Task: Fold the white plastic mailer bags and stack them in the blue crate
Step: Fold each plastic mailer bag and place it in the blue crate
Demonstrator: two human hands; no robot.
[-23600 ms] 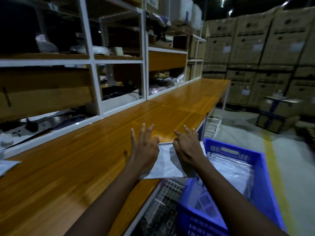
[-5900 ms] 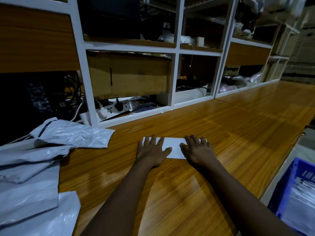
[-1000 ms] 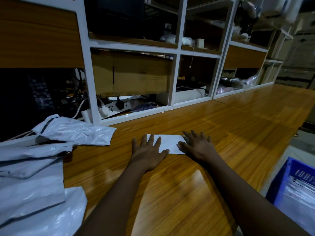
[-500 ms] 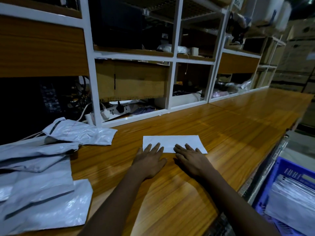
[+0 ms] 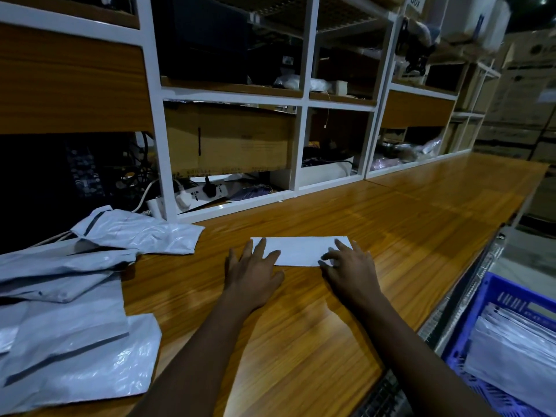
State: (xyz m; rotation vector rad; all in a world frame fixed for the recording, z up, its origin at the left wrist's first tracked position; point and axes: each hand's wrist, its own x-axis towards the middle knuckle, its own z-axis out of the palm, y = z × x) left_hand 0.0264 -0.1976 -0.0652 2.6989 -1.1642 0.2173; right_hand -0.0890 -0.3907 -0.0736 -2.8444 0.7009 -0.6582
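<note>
Folded mailer bag (image 5: 301,251) lies flat on the wooden bench (image 5: 301,341), a narrow white strip; left hand (image 5: 254,272) rests flat on its 9 o'clock end, fingers straight; right hand (image 5: 350,266) presses its 3 o'clock end, fingers spread, gripping nothing; loose bags (image 5: 66,296) heap at 8 o'clock; blue crate (image 5: 469,320), holding stacked bags (image 5: 517,353), sits at 4 o'clock.

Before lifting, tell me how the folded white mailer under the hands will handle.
Probably floppy and light: the folded mailer is thin film like the crumpled bags nearby. Likely slides on the smooth bench. Left hand and right hand press it; its fold may spring open.
</note>
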